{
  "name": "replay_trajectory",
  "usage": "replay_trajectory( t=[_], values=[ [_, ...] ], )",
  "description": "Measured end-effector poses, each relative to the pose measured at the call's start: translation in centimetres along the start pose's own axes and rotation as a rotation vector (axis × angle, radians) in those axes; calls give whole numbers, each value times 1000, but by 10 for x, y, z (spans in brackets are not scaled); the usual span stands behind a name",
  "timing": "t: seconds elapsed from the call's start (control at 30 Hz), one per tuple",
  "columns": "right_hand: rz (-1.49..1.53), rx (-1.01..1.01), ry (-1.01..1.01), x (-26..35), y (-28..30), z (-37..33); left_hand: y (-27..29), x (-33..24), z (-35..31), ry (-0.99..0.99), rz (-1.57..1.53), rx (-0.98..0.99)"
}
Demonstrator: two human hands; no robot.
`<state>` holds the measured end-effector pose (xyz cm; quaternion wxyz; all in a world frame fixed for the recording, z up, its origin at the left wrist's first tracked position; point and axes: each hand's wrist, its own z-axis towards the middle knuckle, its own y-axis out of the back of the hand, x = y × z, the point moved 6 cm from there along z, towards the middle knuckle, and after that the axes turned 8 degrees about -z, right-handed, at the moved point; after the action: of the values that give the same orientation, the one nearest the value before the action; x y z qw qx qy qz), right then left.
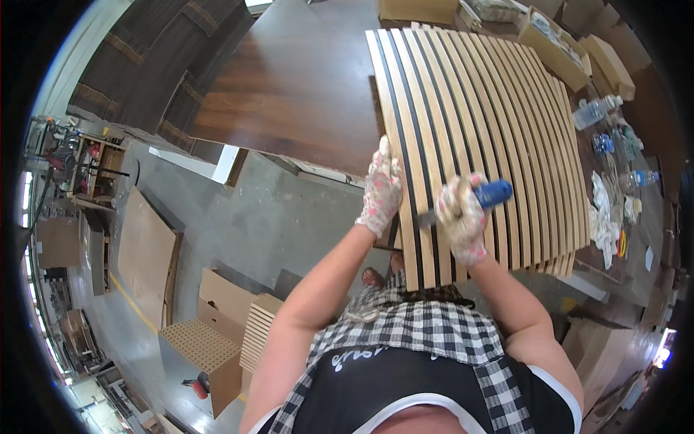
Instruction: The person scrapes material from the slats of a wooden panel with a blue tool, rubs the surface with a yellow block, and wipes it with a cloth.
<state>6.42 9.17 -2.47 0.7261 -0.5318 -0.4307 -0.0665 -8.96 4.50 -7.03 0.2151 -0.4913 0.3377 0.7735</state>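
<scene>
A slatted wood panel [499, 145], with pale strips and dark grooves between them, lies on the work table in front of me. My left hand [381, 189], in a white glove with pink spots, holds the panel's left edge. In a matching glove, my right hand [463, 215] is closed around a scraper with a blue handle [494, 194]. The handle sticks out to the right of my fist. The metal blade [427, 218] points left, over the strips near that edge; whether it touches them I cannot tell.
Beyond the panel is a dark brown board [289, 94]. Plastic bottles [597, 112], a white rag [602, 217] and an open carton [553, 47] stand along the right. On the floor to the left are a cardboard box [224, 307] and a large leaning panel [147, 253].
</scene>
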Motion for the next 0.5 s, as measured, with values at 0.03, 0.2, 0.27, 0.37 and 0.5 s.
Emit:
replay_trajectory(
  t=[0.03, 0.2, 0.27, 0.37, 0.5],
  values=[
    [-61, 14, 6, 7, 2, -26, -1, 1, 1, 6, 1, 9],
    [-20, 28, 49, 17, -10, -61, -5, 4, 5, 21, 103, 47],
    [-5, 4, 114, 12, -16, -34, -4, -3, 6, -103, 157, 21],
    [-134, -122, 117, 3, -13, -13, -2, -2, 7, -82, 118, 33],
    [-93, -92, 63, 6, -1, -78, -3, 0, 8, -49, 95, 61]
  ],
)
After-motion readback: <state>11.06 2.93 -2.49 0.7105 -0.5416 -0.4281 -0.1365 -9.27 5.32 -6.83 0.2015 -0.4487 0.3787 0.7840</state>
